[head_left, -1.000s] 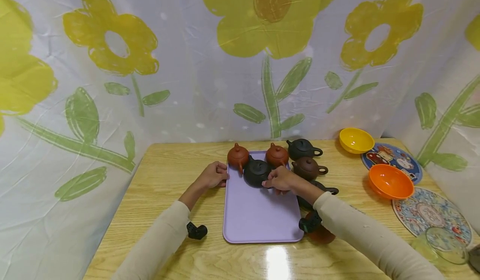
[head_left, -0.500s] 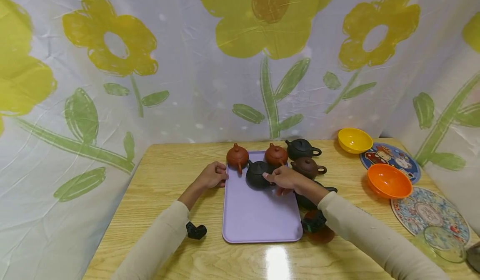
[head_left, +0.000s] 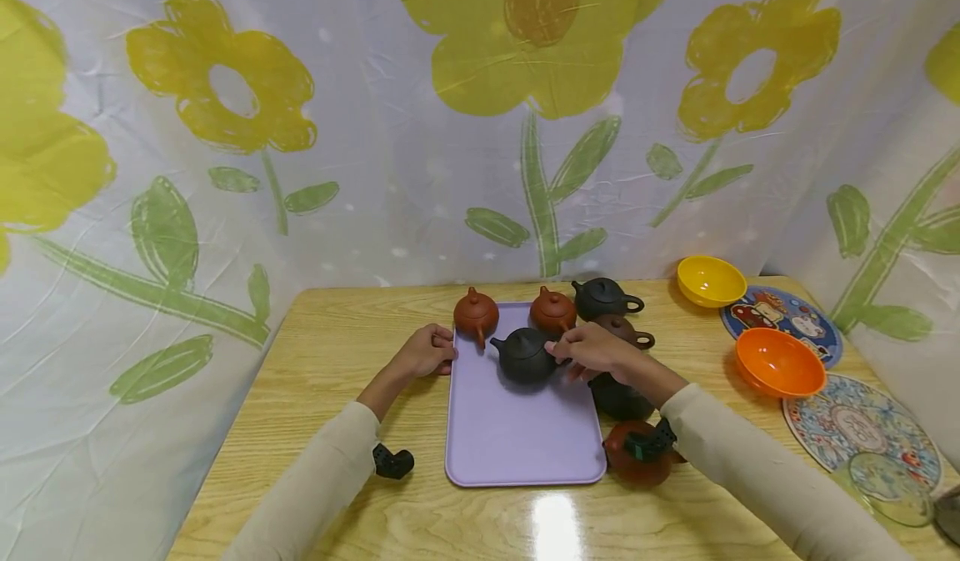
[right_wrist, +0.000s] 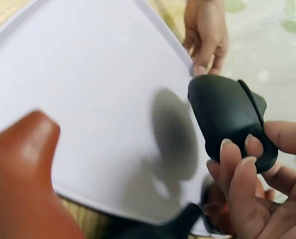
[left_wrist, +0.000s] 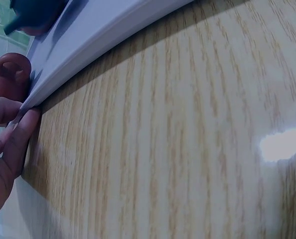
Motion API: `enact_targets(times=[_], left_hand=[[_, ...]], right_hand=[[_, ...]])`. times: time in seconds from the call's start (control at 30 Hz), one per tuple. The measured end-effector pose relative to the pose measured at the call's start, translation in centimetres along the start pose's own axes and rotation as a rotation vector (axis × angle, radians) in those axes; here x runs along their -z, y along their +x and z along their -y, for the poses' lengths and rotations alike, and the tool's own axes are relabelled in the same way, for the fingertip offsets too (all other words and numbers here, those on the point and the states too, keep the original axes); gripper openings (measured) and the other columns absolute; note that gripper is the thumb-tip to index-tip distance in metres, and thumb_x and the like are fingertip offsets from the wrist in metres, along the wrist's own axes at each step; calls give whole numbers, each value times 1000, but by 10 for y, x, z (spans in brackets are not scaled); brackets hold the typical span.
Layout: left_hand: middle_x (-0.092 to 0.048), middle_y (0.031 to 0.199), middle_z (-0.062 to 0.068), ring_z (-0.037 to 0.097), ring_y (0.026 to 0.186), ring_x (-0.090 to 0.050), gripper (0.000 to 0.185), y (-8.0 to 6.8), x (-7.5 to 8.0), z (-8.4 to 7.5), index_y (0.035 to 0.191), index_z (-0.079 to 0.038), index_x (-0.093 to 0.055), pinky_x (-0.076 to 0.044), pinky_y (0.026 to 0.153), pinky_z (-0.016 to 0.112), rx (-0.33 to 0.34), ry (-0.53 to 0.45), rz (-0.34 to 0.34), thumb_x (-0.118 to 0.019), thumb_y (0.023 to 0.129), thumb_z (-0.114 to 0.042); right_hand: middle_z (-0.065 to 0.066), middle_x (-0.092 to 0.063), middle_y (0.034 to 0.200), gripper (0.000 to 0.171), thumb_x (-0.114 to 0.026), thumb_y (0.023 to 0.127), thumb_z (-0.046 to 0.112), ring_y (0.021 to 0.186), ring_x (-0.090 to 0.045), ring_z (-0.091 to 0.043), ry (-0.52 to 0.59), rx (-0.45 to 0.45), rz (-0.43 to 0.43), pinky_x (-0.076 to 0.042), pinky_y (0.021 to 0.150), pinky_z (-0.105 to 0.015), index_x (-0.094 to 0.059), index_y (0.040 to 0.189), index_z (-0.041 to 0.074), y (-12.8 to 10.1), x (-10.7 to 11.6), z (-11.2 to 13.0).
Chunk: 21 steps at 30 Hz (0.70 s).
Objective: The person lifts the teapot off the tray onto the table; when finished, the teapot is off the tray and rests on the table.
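Left hand (head_left: 427,351): clamped on the purple tray (head_left: 525,436) at its edge.
Right hand (head_left: 592,351): pinched on the handle of the black teapot (head_left: 525,359).
Black teapot: held above the tray (shadow cast beneath); spout just turned from rearward to leftward; placement judged unfinished.
Blue mat (head_left: 806,325): figures printed; no writing readable.

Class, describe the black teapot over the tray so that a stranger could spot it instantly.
On the wooden table, find the light purple tray. Two reddish-brown teapots stand at its far corners; between them but slightly nearer is a black teapot. Unlike the other black teapots to the tray's right, it is over the tray and held by the right hand.
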<state>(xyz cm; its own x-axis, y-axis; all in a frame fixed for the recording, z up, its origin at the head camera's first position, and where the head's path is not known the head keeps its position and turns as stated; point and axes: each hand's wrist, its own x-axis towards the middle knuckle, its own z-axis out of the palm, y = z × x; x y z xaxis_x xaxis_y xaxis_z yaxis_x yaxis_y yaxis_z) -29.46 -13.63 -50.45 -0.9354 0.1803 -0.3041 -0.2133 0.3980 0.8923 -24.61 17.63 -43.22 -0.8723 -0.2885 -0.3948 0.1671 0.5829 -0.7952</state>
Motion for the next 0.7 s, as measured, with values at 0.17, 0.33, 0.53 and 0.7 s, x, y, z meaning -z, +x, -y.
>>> enact_targets(times=[0.17,0.33,0.53,0.7], left_hand=[[-58,111,17,17,83,-62,34,-1,0,-1,126,4,-52,-63,69,28,-3,5,-1,-64,94,-1],[-57,108,15,17,83,-61,33,-1,0,0,124,4,-52,-62,68,28,-3,6,-2,-64,94,0],[-58,108,15,18,84,-61,34,-1,0,1,125,4,-52,-62,69,28,-5,17,1,-64,94,-1],[-58,108,15,18,85,-62,34,-2,0,-1,126,3,-53,-62,70,28,4,21,-2,-64,94,-1]], right_hand=[[-12,-66,101,32,-63,99,34,81,-69,-21,33,32,8,-60,70,-30,-70,91,3,-8,18,-3],[-14,-66,104,36,-62,100,35,83,-68,-20,22,52,19,-60,75,-31,-70,97,0,-20,42,-6],[-14,-64,109,39,-62,100,37,88,-67,-25,59,60,30,-60,75,-31,-68,106,-2,-38,76,-12],[-17,-62,120,44,-58,102,36,91,-69,-23,84,55,9,-59,75,-29,-63,119,-4,-50,106,-22]])
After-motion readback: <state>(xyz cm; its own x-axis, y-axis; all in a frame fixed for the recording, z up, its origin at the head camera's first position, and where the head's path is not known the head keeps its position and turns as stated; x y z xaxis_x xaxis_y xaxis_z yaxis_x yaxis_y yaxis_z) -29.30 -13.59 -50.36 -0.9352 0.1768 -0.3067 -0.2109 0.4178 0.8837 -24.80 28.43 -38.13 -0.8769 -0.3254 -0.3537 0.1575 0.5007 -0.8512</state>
